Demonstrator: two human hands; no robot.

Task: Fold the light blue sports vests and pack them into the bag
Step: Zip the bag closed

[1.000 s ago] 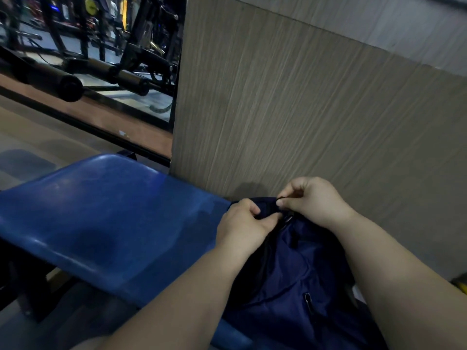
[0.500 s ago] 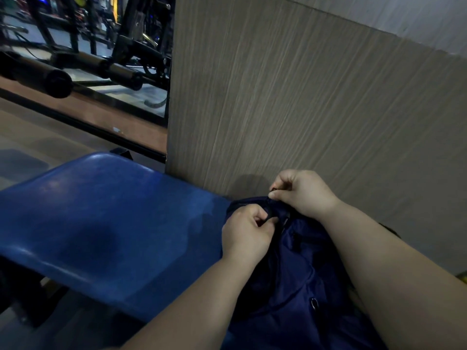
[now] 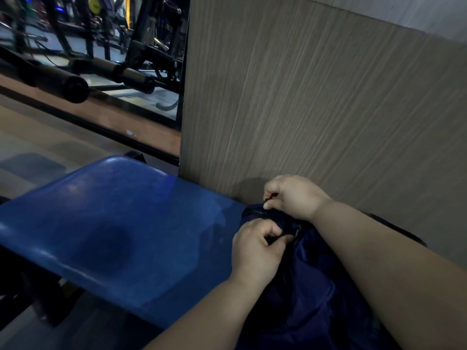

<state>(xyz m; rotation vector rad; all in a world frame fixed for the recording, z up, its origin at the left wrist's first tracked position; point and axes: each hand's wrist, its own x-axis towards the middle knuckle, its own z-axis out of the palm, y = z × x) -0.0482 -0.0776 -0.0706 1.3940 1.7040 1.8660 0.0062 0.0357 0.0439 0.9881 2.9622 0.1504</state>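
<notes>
Working the top end of the navy bag, slumped against the wood-grain panel behind it and overlapping the blue bench pad to its left

Pinching bag fabric beside the zip line with left hand, fingers curled tight against thumb, near side of the bag's top

Pinching something small at the bag's far top corner with right hand, thumb and forefinger closed, rest curled. Probably the zip pull, too small to confirm

No light blue vests in sight around the bag. Can't tell if packed inside or out of frame

Reads as zip work on the bag mouth, opening or closing unclear

Key relation: zip's long axis lying roughly between the two grips, right at the bag's far end, left nearer. Expect a pull along that line with left anchoring

Bag thin, slick, limp, wrinkled, so likely to bunch unless kept taut. Pad smooth and glossy, panel rigid and matte
</notes>
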